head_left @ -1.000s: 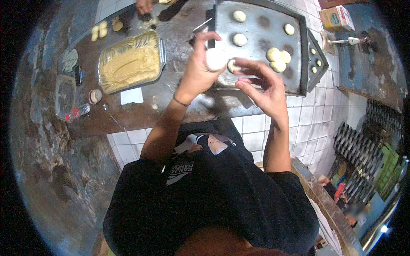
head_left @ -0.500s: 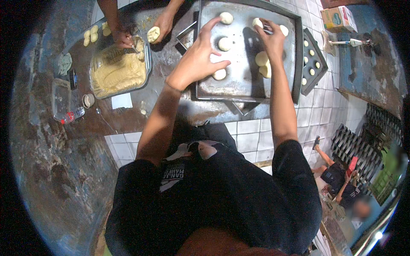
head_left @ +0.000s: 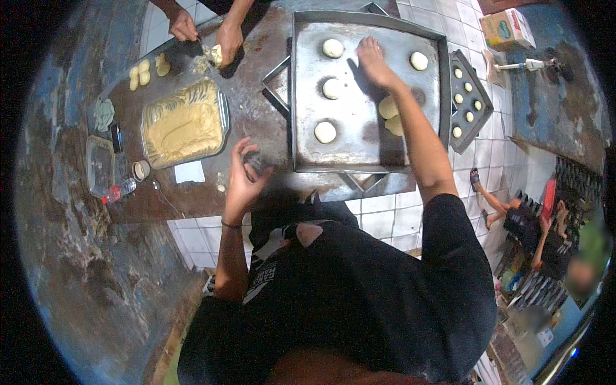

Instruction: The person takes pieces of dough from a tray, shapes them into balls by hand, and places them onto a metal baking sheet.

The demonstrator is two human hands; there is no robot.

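Note:
A large square metal baking tray [head_left: 359,160] lies on the table with pale round dough balls [head_left: 332,88] spread over it. My right hand [head_left: 375,63] reaches across it, palm down with fingers stretched, over the tray's upper middle. Whatever lies beneath that palm is hidden. Two dough pieces [head_left: 389,108] sit together near my right forearm, partly covered by it. Off the tray's left side, my left hand [head_left: 247,179] hovers by the table's near edge, its fingers curved and apart. A dark blurred patch shows between those fingers; I cannot make out anything held.
A glass dish [head_left: 222,122] of yellow filling stands at left. Beyond it, another person's hands [head_left: 230,42] work a dough piece. Shaped dough pieces [head_left: 144,72], a plastic bottle [head_left: 120,190] and a plastic container [head_left: 99,168] lie leftward. A smaller dark tray [head_left: 470,125] sits at right.
My left hand has left the tray and moved down and left. My right hand has gone from bent fingers at a dough ball to lying flat. The whole view has shifted slightly.

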